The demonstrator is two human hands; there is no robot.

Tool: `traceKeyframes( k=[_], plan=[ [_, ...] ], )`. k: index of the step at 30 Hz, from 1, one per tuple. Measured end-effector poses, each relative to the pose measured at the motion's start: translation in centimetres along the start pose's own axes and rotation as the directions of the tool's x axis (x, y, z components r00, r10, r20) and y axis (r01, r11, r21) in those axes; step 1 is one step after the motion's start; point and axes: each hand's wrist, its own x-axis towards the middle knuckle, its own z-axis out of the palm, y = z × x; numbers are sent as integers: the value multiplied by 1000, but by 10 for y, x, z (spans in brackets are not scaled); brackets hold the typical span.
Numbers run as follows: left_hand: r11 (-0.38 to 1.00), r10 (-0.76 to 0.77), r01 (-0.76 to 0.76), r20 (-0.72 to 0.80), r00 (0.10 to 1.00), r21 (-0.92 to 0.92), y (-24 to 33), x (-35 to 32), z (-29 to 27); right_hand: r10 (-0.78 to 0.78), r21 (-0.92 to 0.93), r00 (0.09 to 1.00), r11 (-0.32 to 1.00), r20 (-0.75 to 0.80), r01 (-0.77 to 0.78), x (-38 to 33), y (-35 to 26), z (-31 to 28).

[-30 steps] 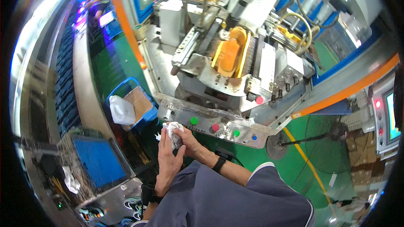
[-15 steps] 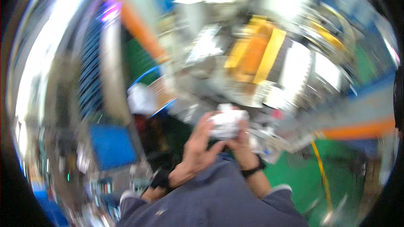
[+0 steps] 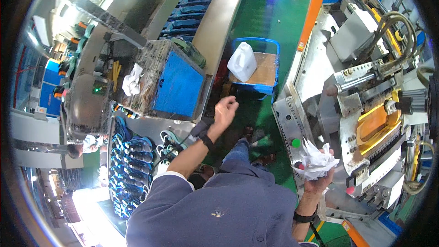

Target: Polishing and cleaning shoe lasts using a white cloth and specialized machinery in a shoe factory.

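Large grey moulding machine [image 3: 366,87] stands at right; blue-topped bench [image 3: 176,84] at left. Since 0.5 s ago the 2 hands have separated: right hand [image 3: 318,180] alone stays clamped on the crumpled white paper wad [image 3: 315,161] beside the machine's control panel; left hand [image 3: 225,110], loosely curled and empty, has swung toward the bench

A white jug [image 3: 242,62] stood on cardboard in a blue crate [image 3: 256,66] on the green floor [image 3: 270,13]. Left of it sat a blue-topped box [image 3: 176,87] (a white rag [image 3: 132,80] beside it), with shoes [image 3: 132,155] nearer.
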Motion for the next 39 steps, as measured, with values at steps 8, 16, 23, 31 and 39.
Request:
traceKeyframes(
  k=[8,16,23,31,39],
  plan=[
    [982,-33,62,-158,987,179,-86,180,17,3,-97,970,995,-245,-27,26,68,46],
    [909,-357,390,-212,910,144,-144,15,-13,91,-196,896,961,-435,-193,71,120,71],
    [595,-641,781,-473,604,190,-209,-125,-123,341,-351,936,869,-85,-349,117,138,94],
    [687,-485,725,-709,512,54,-261,-92,-170,498,-504,862,771,99,-388,121,131,117],
    [672,-529,718,-560,638,184,-306,-54,-177,445,-567,888,764,117,-308,80,99,109]
  ],
)
